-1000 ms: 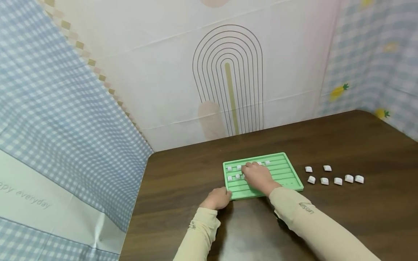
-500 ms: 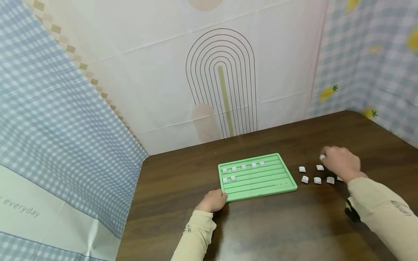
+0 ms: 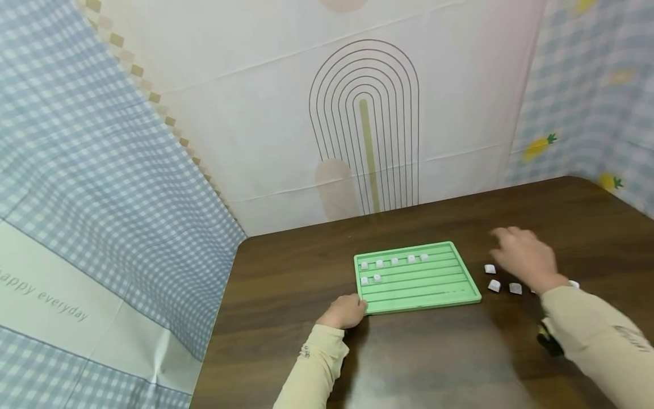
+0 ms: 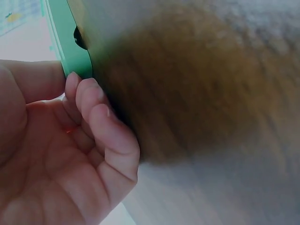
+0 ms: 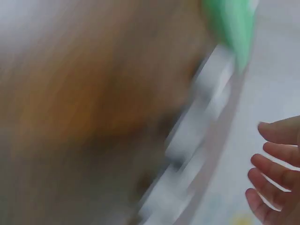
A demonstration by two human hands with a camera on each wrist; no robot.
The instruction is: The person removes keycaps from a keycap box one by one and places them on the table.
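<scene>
My left hand (image 3: 343,311) holds the near left corner of a light green tray (image 3: 434,279) with ridged rows. In the left wrist view, the thumb and curled fingertips pinch that tray corner (image 4: 77,63). Several small white keycaps (image 3: 394,261) sit along the tray's back row, and two more at the left of the second row. Over the loose white keycaps (image 3: 494,286) to the right of the tray hovers my right hand (image 3: 526,258). Its fingers (image 5: 276,149) are spread with nothing between them. Some loose keycaps are hidden behind this hand and sleeve.
The dark wooden table (image 3: 286,261) meets a patterned white cloth (image 3: 265,136) at the back. Blue checked cloth (image 3: 128,187) hangs on the left, and similar cloth stands at the right. Blurred keycaps (image 5: 190,133) line up in the right wrist view.
My right hand has gone from the tray to the loose keycaps at the right. Half a second ago a keycap showed at its fingertips; now the fingers are spread. The left hand keeps its hold.
</scene>
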